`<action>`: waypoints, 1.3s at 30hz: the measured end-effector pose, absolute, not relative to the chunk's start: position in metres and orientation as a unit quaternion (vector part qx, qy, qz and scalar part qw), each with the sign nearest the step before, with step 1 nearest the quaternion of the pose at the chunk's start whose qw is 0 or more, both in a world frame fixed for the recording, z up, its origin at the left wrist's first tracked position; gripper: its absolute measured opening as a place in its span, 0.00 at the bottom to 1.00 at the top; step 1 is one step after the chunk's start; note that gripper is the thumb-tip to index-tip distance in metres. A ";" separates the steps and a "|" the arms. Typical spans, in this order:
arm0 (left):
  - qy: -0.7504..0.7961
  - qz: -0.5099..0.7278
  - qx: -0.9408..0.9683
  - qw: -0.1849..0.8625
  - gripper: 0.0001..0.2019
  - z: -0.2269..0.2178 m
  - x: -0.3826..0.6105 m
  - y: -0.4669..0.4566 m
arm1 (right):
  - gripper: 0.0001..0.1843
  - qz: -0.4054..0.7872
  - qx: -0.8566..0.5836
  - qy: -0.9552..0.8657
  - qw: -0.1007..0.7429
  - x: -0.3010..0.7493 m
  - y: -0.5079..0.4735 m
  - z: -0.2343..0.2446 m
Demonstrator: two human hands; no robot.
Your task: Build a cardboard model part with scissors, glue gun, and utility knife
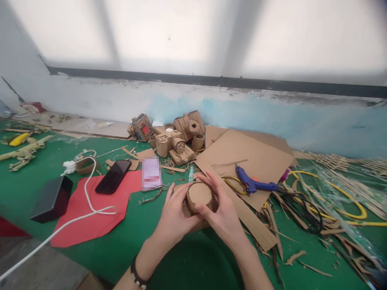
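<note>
A round cardboard cylinder (pixel 200 194) with a flat disc on top is between my hands, low over the front of the green table. My left hand (pixel 178 207) curves round its left side, thumb at the near edge. Around the right side wraps my right hand (pixel 220 209), its thumb on the near rim and its fingers along the far edge. Under the cylinder lies a piece of cardboard, mostly hidden by my hands. Just beyond to the right, a blue glue gun (pixel 252 181) rests on cardboard sheets.
Cardboard model cameras (pixel 171 141) stand against the wall. Left are a black phone (pixel 113 176), red paper (pixel 90 215), a dark box (pixel 52 199) and a white cable (pixel 87 187). Large cardboard sheets (pixel 242 149) lie behind; cardboard strips (pixel 254 219), yellow tubing (pixel 341 193) and scraps spread rightward.
</note>
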State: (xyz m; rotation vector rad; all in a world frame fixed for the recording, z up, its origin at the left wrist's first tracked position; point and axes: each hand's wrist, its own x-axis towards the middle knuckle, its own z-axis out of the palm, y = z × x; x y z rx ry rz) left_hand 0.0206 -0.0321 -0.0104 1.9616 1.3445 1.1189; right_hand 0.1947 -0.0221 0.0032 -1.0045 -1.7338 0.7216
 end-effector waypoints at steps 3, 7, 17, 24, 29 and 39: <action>0.493 0.409 0.724 0.257 0.31 -0.009 0.020 -0.032 | 0.41 0.271 -0.442 -0.738 0.432 0.211 -0.020 0.002; 0.493 0.411 0.724 0.252 0.31 -0.010 0.019 -0.032 | 0.40 0.278 -0.438 -0.737 0.434 0.214 -0.018 -0.006; 0.486 0.407 0.734 0.245 0.29 -0.011 0.018 -0.033 | 0.42 0.291 -0.431 -0.703 0.485 0.204 -0.020 -0.021; 0.495 0.404 0.726 0.254 0.29 -0.009 0.019 -0.032 | 0.42 0.367 -0.413 -0.691 0.467 0.206 -0.023 -0.001; 0.503 0.400 0.722 0.258 0.30 -0.007 0.019 -0.034 | 0.24 0.366 -0.422 -0.660 0.503 0.202 -0.022 0.012; 0.520 0.394 0.684 0.326 0.45 -0.007 0.011 -0.036 | 0.26 0.478 -0.419 -0.328 0.698 0.205 -0.015 0.024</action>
